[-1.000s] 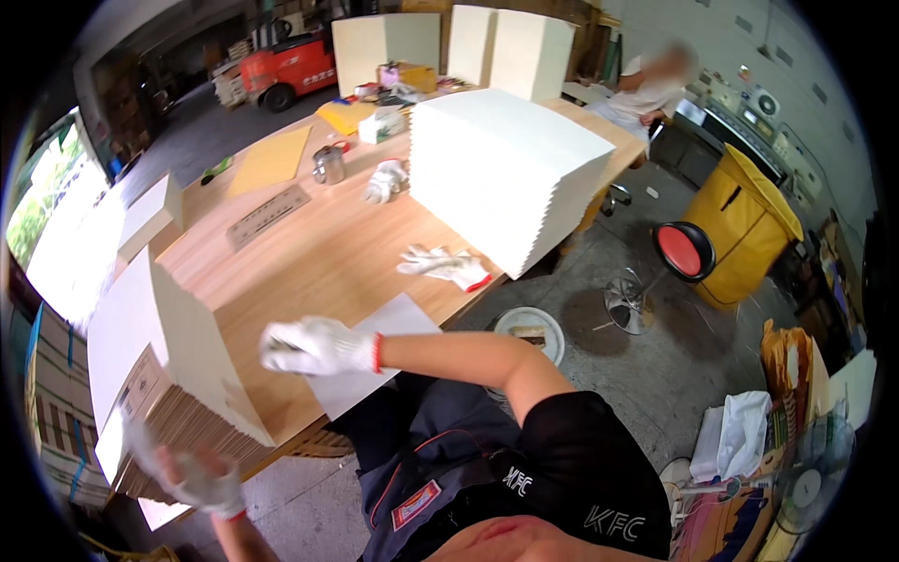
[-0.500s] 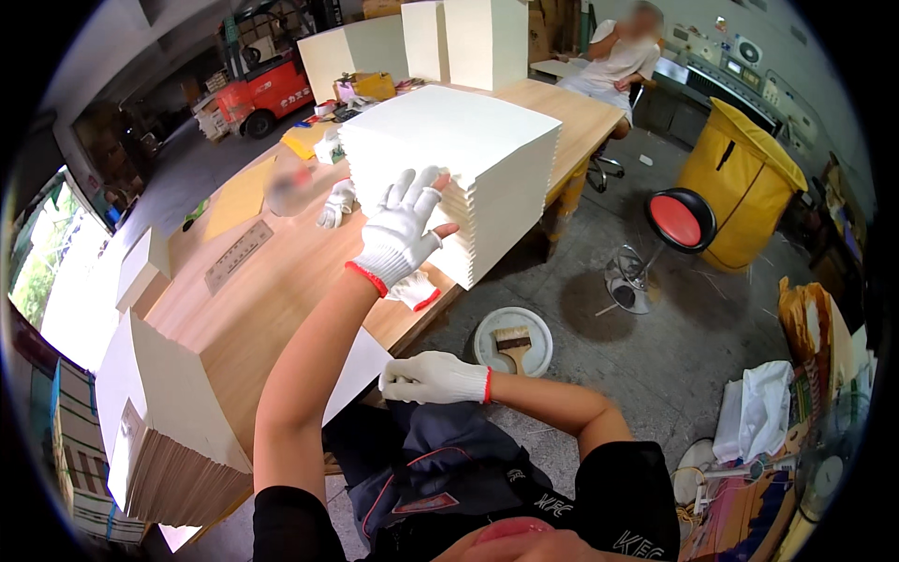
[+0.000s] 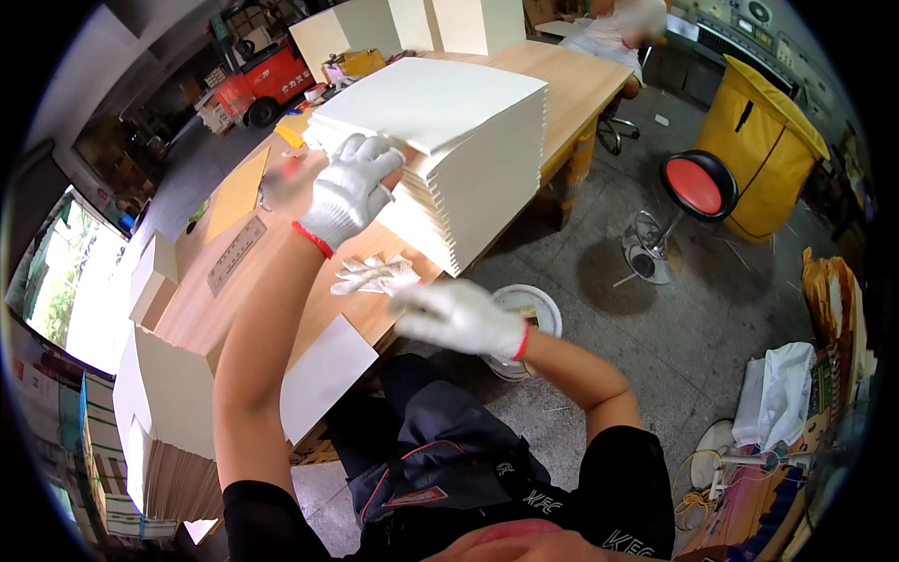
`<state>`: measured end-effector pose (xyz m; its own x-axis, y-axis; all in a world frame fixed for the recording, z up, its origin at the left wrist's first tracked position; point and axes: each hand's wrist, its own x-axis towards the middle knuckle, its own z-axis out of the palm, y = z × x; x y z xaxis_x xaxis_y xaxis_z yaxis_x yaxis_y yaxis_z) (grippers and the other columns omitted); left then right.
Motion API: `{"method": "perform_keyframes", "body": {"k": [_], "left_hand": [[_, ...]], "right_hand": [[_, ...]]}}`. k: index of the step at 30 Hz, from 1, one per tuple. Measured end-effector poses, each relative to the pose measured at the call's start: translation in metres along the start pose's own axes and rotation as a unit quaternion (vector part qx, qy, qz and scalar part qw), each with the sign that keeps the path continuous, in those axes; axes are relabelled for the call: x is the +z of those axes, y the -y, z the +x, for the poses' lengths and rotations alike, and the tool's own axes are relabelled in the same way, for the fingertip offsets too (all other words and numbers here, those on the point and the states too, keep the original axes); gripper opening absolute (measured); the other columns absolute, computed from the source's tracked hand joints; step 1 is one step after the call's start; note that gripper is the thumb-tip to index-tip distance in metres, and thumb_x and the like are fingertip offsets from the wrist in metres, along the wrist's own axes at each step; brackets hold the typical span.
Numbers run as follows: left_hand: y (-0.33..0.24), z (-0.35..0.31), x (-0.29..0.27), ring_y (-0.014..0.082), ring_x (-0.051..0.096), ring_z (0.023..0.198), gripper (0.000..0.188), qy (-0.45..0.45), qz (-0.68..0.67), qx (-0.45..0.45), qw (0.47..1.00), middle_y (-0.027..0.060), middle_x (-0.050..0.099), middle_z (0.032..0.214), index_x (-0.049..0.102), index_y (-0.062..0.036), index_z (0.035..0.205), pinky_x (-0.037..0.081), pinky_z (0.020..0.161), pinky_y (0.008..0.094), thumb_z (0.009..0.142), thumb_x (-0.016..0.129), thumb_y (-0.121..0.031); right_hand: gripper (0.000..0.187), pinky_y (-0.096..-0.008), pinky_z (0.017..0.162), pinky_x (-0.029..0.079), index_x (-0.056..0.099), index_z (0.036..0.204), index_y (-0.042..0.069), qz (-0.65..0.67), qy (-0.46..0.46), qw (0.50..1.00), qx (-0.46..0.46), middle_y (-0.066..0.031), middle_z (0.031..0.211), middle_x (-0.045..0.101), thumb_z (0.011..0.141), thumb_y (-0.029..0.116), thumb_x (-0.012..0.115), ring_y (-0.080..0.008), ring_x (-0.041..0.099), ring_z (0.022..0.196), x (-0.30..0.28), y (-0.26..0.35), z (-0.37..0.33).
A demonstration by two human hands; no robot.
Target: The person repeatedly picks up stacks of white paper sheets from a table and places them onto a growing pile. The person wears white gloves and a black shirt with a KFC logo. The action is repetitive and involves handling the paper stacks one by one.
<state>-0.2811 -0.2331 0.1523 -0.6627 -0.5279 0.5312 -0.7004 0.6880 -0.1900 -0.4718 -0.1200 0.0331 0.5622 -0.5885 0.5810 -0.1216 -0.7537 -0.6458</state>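
Note:
A tall stack of white sheets, with stepped layers along its near edge, stands on the wooden table. My left hand, in a white knit glove with thumb and index fingertips bare, is bent at the stack's near upper edge and looks closed on a top sheet's edge; the exact grip is partly hidden. My right hand, also gloved, hovers in front of the table edge, blurred, fingers stretched out and holding nothing. Between them, a loose pair of gloves lies on the table. A single white sheet rests at the near edge.
Another stack of sheets stands at the left. A ruler-like plate lies on the table. On the floor are a white bucket, a red-seated stool and a yellow bin. Another person sits behind; a red forklift stands far left.
My left hand has moved left and its spread fingers have bent in at the stack edge. My right hand has risen toward the stack, its fingers extending. The view has shifted.

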Motion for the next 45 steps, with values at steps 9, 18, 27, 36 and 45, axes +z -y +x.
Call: {"method": "perform_keyframes", "body": {"k": [9,18,27,36,45], "left_hand": [[0.003,0.076,0.013,0.0247,0.069,0.084,0.029,-0.039,-0.636,-0.532,0.558,0.0158,0.066,0.103,0.051,0.0005,0.112,0.062,0.069,0.0362,0.099,0.050,-0.025],[0.029,0.071,0.046,0.0323,0.071,0.073,0.018,-0.134,-0.773,-0.521,0.336,0.0188,0.066,0.097,0.049,0.0031,0.111,0.065,0.061,0.0335,0.095,0.047,-0.005],[0.071,-0.170,-0.067,0.0043,0.057,0.045,0.025,-0.101,-0.765,-0.483,0.414,-0.0001,0.062,0.063,0.060,0.0061,0.113,0.051,0.040,0.0130,0.102,0.050,-0.014],[0.008,-0.407,-0.081,0.0189,0.065,0.108,0.050,-0.178,-0.489,-0.645,0.559,0.0155,0.061,0.127,0.040,0.0066,0.144,0.055,0.088,0.0306,0.097,0.052,-0.007],[-0.017,-0.423,-0.067,0.0326,0.064,0.102,0.062,0.139,-0.069,-0.748,0.645,0.0151,0.065,0.121,0.057,-0.0026,0.128,0.048,0.091,0.0443,0.086,0.069,-0.045]], "right_hand": [[0.038,-0.0401,0.079,0.058,0.058,0.127,0.012,-0.302,-0.151,0.939,-0.070,-0.0144,0.126,0.064,0.090,0.012,0.057,-0.0291,0.071,0.094,-0.118,-0.018,0.065],[0.059,-0.0442,0.095,0.053,0.039,0.148,0.023,-0.546,-0.074,0.784,0.284,-0.0099,0.153,0.041,0.090,0.018,0.047,-0.0323,0.065,0.111,-0.222,-0.091,0.067],[0.044,-0.0180,0.051,0.042,0.062,0.124,-0.003,0.199,-0.059,0.954,0.217,-0.0084,0.088,0.070,0.106,0.034,0.044,-0.0043,0.056,0.056,-0.051,0.005,0.058],[0.052,-0.0266,0.068,0.052,0.061,0.123,-0.001,0.263,0.157,0.886,0.348,-0.0102,0.105,0.067,0.096,0.043,0.059,-0.0139,0.064,0.083,0.145,-0.097,0.125],[0.045,-0.0363,0.090,0.047,0.066,0.111,0.004,-0.222,0.173,0.951,0.128,-0.0092,0.111,0.065,0.091,0.044,0.063,-0.0281,0.059,0.116,0.174,-0.087,0.115]]}}
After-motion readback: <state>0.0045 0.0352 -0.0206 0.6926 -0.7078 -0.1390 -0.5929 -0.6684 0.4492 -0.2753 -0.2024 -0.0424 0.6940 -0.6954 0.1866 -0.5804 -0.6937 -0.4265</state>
